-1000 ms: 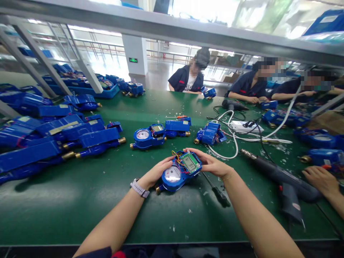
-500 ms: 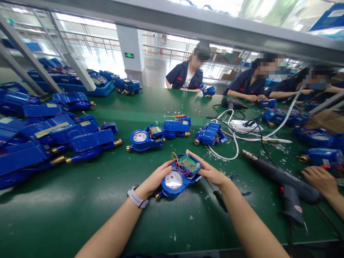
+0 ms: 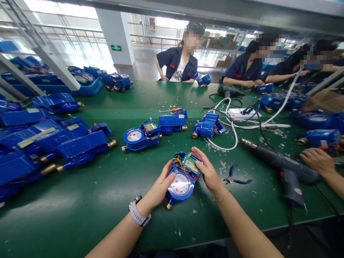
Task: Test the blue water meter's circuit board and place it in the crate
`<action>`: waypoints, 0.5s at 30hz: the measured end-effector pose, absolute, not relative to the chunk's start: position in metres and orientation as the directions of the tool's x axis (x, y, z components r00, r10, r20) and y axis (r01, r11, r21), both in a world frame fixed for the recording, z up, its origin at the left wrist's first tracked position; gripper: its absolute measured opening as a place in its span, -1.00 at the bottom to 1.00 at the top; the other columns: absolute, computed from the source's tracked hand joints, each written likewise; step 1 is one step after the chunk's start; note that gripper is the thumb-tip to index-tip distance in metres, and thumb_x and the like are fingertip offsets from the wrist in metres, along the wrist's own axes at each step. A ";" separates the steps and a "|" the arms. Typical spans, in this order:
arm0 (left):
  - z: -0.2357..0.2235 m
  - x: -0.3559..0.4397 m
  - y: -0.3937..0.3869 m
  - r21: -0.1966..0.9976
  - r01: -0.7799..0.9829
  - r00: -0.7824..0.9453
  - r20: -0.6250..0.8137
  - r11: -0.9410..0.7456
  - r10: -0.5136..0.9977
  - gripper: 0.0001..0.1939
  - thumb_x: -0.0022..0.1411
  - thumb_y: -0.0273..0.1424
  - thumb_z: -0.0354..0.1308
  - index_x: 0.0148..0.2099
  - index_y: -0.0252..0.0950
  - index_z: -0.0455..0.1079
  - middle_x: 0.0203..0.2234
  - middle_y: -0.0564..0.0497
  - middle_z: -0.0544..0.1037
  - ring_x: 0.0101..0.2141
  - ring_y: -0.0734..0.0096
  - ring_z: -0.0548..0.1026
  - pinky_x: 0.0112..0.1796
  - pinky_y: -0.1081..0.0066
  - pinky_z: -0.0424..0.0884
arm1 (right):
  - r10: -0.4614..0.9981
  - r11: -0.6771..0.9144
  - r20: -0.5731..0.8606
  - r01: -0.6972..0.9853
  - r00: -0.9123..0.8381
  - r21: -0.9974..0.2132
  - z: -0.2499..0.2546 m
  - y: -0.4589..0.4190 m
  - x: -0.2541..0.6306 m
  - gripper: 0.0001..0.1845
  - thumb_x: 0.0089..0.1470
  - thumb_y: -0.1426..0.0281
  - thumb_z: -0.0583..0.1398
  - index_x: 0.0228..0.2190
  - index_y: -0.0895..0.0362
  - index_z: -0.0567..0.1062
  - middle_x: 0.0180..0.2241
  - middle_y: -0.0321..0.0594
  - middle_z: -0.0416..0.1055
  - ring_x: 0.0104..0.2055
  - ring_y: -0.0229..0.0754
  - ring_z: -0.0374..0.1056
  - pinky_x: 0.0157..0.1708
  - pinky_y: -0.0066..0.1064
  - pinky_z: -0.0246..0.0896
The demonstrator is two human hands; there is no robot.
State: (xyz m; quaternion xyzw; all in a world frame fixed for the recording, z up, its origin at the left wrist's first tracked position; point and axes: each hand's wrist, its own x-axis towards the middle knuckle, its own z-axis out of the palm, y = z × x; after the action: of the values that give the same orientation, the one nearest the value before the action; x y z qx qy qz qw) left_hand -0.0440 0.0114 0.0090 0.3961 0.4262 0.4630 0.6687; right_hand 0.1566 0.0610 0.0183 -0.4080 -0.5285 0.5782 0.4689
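Observation:
A blue water meter (image 3: 180, 184) with a round white dial and brass end lies between my hands over the green table (image 3: 113, 218). Its electronics box is uncovered, showing coloured wires and a small LCD circuit board (image 3: 190, 164). My left hand (image 3: 161, 181), wearing a watch, grips the meter's left side, thumb beside the dial. At the box's right side, my right hand (image 3: 208, 172) has its thumb on the board's edge and fingers behind it. Another open meter (image 3: 141, 136) lies just beyond. Diagonal cutters (image 3: 236, 177) rest right of my right hand.
Several blue meters (image 3: 77, 147) are piled at left. A heat gun (image 3: 282, 168) lies at right, near another person's hand (image 3: 318, 161). White cable loops round a power strip (image 3: 243, 114). Co-workers (image 3: 177, 64) sit across the table, under a metal beam (image 3: 215, 16).
The meter has turned and its circuit board now sits tilted, with my right thumb moved onto it. The cutters have come into fuller view. The camera view has shifted slightly.

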 end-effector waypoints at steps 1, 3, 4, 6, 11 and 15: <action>0.006 -0.043 0.009 0.929 -0.271 0.211 -0.198 0.252 0.957 -0.13 0.16 -0.01 0.23 0.36 -0.27 0.03 0.34 -0.14 0.13 0.34 0.05 0.01 0.28 0.23 0.06 | 0.978 -0.017 0.009 -0.126 -0.208 -0.992 0.015 0.062 0.155 -0.40 0.15 0.08 0.26 0.16 -0.05 0.30 0.26 -0.20 0.13 0.29 0.01 0.02 0.28 -0.05 -0.12; 0.001 -0.043 0.004 0.932 -0.262 0.232 -0.190 0.249 0.954 -0.09 0.16 -0.01 0.23 0.39 -0.26 -0.07 0.34 -0.14 0.11 0.33 0.06 0.04 0.26 0.23 0.11 | 0.985 -0.046 -0.018 -0.157 -0.174 -0.987 0.009 0.063 0.154 -0.33 0.12 0.04 0.27 0.18 -0.03 0.25 0.27 -0.15 0.10 0.28 0.02 0.03 0.27 -0.04 -0.09; -0.001 -0.043 0.003 0.933 -0.261 0.233 -0.187 0.247 0.954 -0.08 0.17 -0.02 0.23 0.40 -0.25 -0.10 0.35 -0.14 0.09 0.32 0.05 0.05 0.25 0.23 0.13 | 0.987 -0.059 -0.032 -0.170 -0.157 -0.984 0.006 0.062 0.155 -0.29 0.10 0.01 0.28 0.18 -0.02 0.24 0.27 -0.13 0.09 0.29 0.02 0.02 0.28 -0.05 -0.10; -0.002 -0.043 0.004 0.936 -0.262 0.199 -0.187 0.237 0.962 -0.11 0.19 -0.02 0.21 0.40 -0.20 -0.10 0.36 -0.13 0.07 0.32 0.05 0.05 0.23 0.22 0.15 | 0.991 -0.084 -0.061 -0.199 -0.121 -0.976 0.001 0.055 0.155 -0.23 0.09 -0.05 0.27 0.20 0.00 0.21 0.29 -0.11 0.06 0.32 0.03 -0.06 0.30 -0.06 -0.16; 0.017 -0.042 0.036 0.960 -0.258 -0.003 -0.116 0.111 0.993 -0.43 0.28 -0.09 0.12 0.25 -0.17 0.19 0.33 -0.07 0.15 0.32 0.15 0.06 0.27 0.22 0.02 | 0.988 -0.145 -0.123 -0.305 -0.091 -0.941 -0.008 0.028 0.148 -0.15 0.10 -0.10 0.22 0.25 0.02 0.09 0.28 -0.13 0.09 0.31 0.03 -0.01 0.31 -0.04 -0.18; 0.031 -0.036 0.067 0.958 -0.263 0.072 -0.097 0.112 0.993 -0.55 0.20 -0.22 0.22 0.10 -0.24 0.35 0.19 -0.12 0.37 0.25 0.14 0.23 0.24 0.22 0.09 | 0.988 -0.151 -0.134 -0.382 -0.070 -0.912 -0.007 0.018 0.138 -0.14 0.12 -0.06 0.24 0.27 0.02 0.06 0.26 -0.18 0.14 0.30 0.00 0.02 0.31 -0.08 -0.15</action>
State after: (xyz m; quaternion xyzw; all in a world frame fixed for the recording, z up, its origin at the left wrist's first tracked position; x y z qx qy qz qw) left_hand -0.0360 0.0675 0.0313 0.4156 0.4392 0.5206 0.6028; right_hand 0.1378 0.0182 -0.0066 -0.4159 -0.3643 0.6344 0.5401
